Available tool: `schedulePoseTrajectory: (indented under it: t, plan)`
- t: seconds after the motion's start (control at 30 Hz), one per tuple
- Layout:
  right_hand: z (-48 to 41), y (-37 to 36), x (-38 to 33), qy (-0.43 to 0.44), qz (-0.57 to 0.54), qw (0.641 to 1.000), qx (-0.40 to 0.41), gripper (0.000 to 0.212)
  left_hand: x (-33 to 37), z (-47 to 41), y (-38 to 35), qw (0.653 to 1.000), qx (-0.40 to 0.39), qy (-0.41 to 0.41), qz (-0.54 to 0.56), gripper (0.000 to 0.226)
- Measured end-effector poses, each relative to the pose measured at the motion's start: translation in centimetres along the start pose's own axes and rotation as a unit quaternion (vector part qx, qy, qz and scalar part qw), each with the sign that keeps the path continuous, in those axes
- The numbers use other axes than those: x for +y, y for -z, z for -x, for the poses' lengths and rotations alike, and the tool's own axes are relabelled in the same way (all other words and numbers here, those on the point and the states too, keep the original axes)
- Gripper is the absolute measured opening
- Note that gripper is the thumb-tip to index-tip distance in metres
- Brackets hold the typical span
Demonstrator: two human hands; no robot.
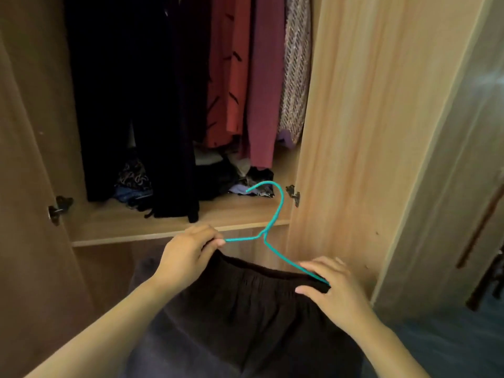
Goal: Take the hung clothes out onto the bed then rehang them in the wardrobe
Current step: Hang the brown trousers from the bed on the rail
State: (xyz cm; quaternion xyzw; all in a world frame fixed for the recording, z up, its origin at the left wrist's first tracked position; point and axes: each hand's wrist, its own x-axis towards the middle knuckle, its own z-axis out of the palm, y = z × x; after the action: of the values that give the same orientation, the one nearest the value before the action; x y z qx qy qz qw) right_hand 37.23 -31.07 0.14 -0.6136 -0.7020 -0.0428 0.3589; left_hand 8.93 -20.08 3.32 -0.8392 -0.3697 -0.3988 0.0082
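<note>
Right now your left hand [188,255] pinches one shoulder of the teal wire hanger [270,216] while your right hand [331,287] clamps the dark elastic-waist garment [245,301] onto the other. That keeps the waistband stretched, below the wardrobe shelf's [174,225] front edge.

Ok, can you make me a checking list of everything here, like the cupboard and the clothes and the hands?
Surface: wardrobe shelf, wooden, doors open.
Job's things: teal hanger going into a dark garment; black, red and patterned hung clothes above.
Clutter: loose clothes pile on the shelf.
Grips: left hand pinches the hanger's left end and waistband; right hand holds its right end with the waistband.
Cables: nothing seen.
Surroundings: blurry dark shapes at right, cannot tell.
</note>
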Motion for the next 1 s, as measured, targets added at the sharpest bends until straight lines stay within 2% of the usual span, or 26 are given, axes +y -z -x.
schedulePoseTrajectory:
  t: [0.13, 0.3, 0.37, 0.43, 0.57, 0.67, 0.73, 0.8, 0.87, 1.0]
  plan:
    - [-8.3, 0.7, 2.9, -0.007, -0.046, 0.999, -0.011, 0.047, -3.5, -6.9, 0.2, 0.999, 0.033, 0.012, -0.029, 0.04]
    - [-17.4, -0.7, 3.1, 0.106, -0.053, 0.993, -0.005, 0.062, -7.2, -13.5, 0.6, 0.997, 0.05, 0.028, -0.047, 0.029]
    - [-20.5, -1.2, 2.5, 0.14, -0.049, 0.989, 0.009, 0.059, -9.2, -15.5, 0.8, 0.997, 0.049, 0.041, -0.031, 0.023]
    - [-23.5, -1.6, 1.8, 0.158, -0.037, 0.986, 0.026, 0.05, -11.1, -17.3, 1.0, 0.998, 0.055, 0.036, -0.012, 0.029]
    - [-28.8, -1.5, 0.6, 0.153, -0.042, 0.987, 0.028, 0.034, -14.4, -21.0, 1.2, 0.998, 0.064, 0.015, 0.019, 0.025]
    - [-31.1, 0.1, 0.7, 0.138, -0.038, 0.989, 0.038, 0.033, -15.4, -24.2, 0.7, 0.997, 0.063, -0.015, 0.05, 0.027]
    - [-32.1, 1.5, 0.8, 0.128, -0.023, 0.99, 0.051, 0.025, -15.6, -26.9, 0.3, 0.994, 0.064, -0.035, 0.08, 0.027]
    - [-32.9, 3.0, 0.7, 0.113, -0.013, 0.992, 0.059, 0.038, -15.5, -29.8, -0.1, 0.991, 0.074, -0.051, 0.102, 0.025]
    - [-33.9, 4.1, 0.4, 0.101, 0.004, 0.993, 0.056, 0.034, -15.3, -32.6, -0.5, 0.988, 0.084, -0.071, 0.113, 0.024]
    - [-35.3, 4.8, 0.1, 0.07, 0.064, 0.994, 0.061, 0.041, -15.2, -36.3, -1.5, 0.987, 0.081, -0.094, 0.098, 0.017]
